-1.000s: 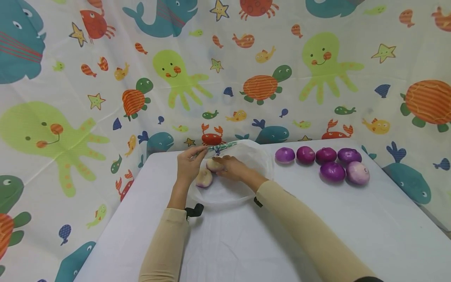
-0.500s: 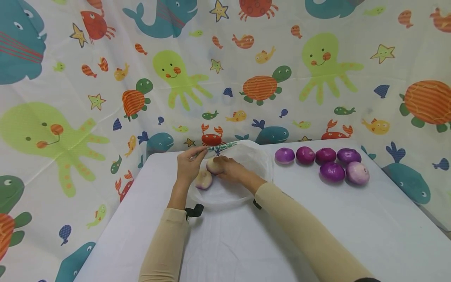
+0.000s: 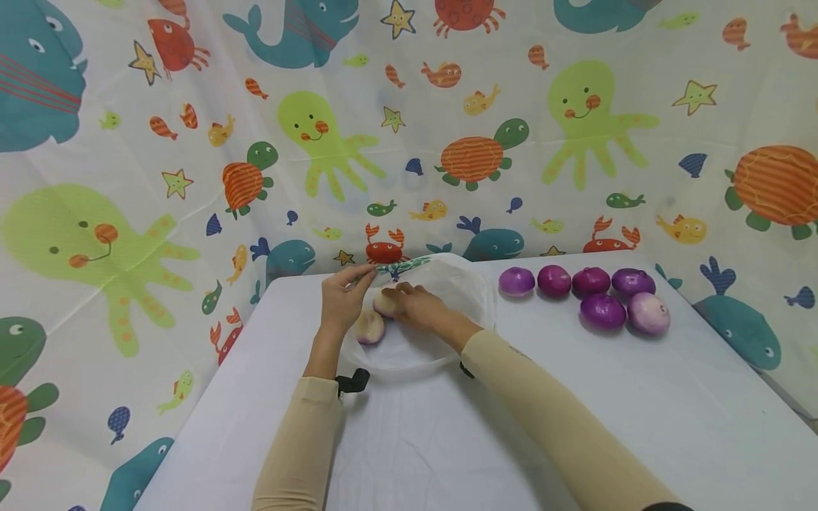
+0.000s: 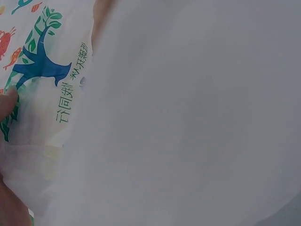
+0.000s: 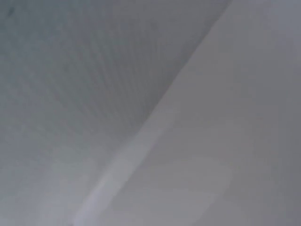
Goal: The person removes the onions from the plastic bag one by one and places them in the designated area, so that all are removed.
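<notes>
A white translucent plastic bag (image 3: pixel 441 348) lies spread with its mouth open in the head view. My left hand (image 3: pixel 341 298) pinches its far-left rim, beside the green print. Inside, my right hand (image 3: pixel 422 306) curls its fingers over a pale onion (image 3: pixel 383 301). A second pale onion with a purple edge (image 3: pixel 369 327) rests in the bag just nearer to me. The left wrist view has the bag (image 4: pixel 42 103) with a blue and green tree print and green lettering, my left thumb (image 4: pixel 7 103) at its edge. Blurred bag film fills the right wrist view.
Several purple onions (image 3: pixel 603 312) sit in two rows on the white table (image 3: pixel 409 454), right of the bag. A paler onion (image 3: pixel 648 314) ends the nearer row. Behind the table hangs a curtain (image 3: pixel 409 92) printed with sea animals.
In the bag, my right hand has shifted slightly around the onion, and the nearer onion has turned a little. My left hand stays at the rim.
</notes>
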Available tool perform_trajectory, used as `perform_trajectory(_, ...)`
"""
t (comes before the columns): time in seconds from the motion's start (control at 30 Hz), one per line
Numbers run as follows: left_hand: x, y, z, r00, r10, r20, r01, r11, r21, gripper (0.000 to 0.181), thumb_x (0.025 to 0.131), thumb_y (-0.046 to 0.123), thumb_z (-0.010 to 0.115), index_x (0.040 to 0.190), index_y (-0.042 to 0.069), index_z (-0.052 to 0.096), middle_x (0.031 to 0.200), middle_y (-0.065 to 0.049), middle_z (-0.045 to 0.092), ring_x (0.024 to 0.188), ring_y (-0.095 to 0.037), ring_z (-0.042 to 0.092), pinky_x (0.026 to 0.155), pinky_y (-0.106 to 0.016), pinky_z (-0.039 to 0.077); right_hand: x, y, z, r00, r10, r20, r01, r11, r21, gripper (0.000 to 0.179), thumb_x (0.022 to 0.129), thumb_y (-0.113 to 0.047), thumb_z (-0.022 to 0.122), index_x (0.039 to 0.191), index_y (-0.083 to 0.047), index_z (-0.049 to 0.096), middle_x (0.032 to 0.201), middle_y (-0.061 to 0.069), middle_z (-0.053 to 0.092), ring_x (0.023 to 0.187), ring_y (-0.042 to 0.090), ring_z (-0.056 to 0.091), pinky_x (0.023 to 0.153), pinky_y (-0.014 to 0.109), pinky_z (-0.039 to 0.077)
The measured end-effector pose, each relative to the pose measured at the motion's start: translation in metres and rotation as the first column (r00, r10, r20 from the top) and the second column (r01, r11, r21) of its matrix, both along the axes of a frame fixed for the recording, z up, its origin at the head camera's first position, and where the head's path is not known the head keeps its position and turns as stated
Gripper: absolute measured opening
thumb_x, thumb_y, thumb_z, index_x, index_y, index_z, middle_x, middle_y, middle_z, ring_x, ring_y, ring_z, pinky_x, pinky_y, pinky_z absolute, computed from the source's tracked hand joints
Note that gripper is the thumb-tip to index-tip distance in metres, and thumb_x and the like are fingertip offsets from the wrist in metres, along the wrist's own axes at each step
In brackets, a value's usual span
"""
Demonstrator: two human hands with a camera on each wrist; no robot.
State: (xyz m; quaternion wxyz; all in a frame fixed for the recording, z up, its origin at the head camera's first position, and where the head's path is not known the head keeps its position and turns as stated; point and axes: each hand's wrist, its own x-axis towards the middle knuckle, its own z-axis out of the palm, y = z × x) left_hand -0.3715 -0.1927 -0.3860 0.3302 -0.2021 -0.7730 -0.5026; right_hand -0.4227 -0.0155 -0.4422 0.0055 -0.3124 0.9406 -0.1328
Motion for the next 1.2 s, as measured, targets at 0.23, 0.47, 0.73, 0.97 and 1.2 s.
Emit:
perform_trajectory(0.23,0.0,0.0,0.0,1.0,-0.006,0.003,0.006,1.0,0.004,0.013,0.094,-0.005,0.072,0.105,-0.006,0.078,0.107,-0.023,0.078,0.102,-0.041,0.073,0.088,-0.01,0.052,-0.001,-0.001,0.001,0.998,0.008,-0.064,-0.007,1.0,0.01,0.059,0.104,-0.027,0.065,0.157,-0.016,0.042,0.164,0.013,0.042,0.143,0.035,0.05,0.117,0.044,0.046)
perform_trajectory(0.47,-0.001,0.0,0.001,1.0,-0.003,-0.011,0.003,1.0,-0.005,0.013,0.094,-0.005,0.072,0.105,-0.006,0.078,0.107,-0.023,0.078,0.101,-0.04,0.074,0.085,-0.009,0.053,-0.001,-0.002,0.0,0.996,0.026,-0.085,-0.025,1.0,0.014,0.055,0.103,-0.029,0.067,0.154,-0.02,0.048,0.156,0.01,0.053,0.141,0.032,0.052,0.118,0.043,0.044)
perform_trajectory(0.73,-0.024,-0.01,-0.018,1.0,-0.002,-0.002,0.002,1.0,-0.001,0.013,0.094,0.002,0.075,0.106,0.001,0.08,0.108,-0.016,0.08,0.101,-0.035,0.075,0.086,-0.008,0.052,-0.002,0.002,-0.001,0.999,-0.001,-0.05,0.002,1.0,0.016,0.065,0.098,-0.034,0.074,0.156,-0.022,0.046,0.154,0.014,0.049,0.127,0.035,0.062,0.103,0.047,0.057)
perform_trajectory(0.97,-0.027,-0.014,-0.022,1.0,-0.003,0.013,0.003,1.0,-0.018,0.013,0.096,0.008,0.075,0.107,0.008,0.081,0.109,-0.01,0.08,0.102,-0.028,0.075,0.088,-0.012,0.055,-0.004,0.003,-0.002,1.0,0.017,-0.021,-0.016,0.999,0.029,0.069,0.097,-0.033,0.075,0.157,-0.022,0.043,0.154,0.012,0.052,0.136,0.034,0.056,0.111,0.046,0.051)
perform_trajectory(1.2,-0.026,-0.009,-0.021,1.0,-0.002,-0.017,0.002,1.0,0.007,0.013,0.093,-0.002,0.075,0.104,-0.004,0.079,0.107,-0.021,0.078,0.099,-0.04,0.074,0.085,-0.007,0.05,-0.001,0.005,0.001,0.999,0.036,-0.032,-0.033,0.997,0.068,0.068,0.099,-0.035,0.073,0.159,-0.023,0.042,0.151,0.014,0.053,0.131,0.034,0.058,0.106,0.046,0.054)
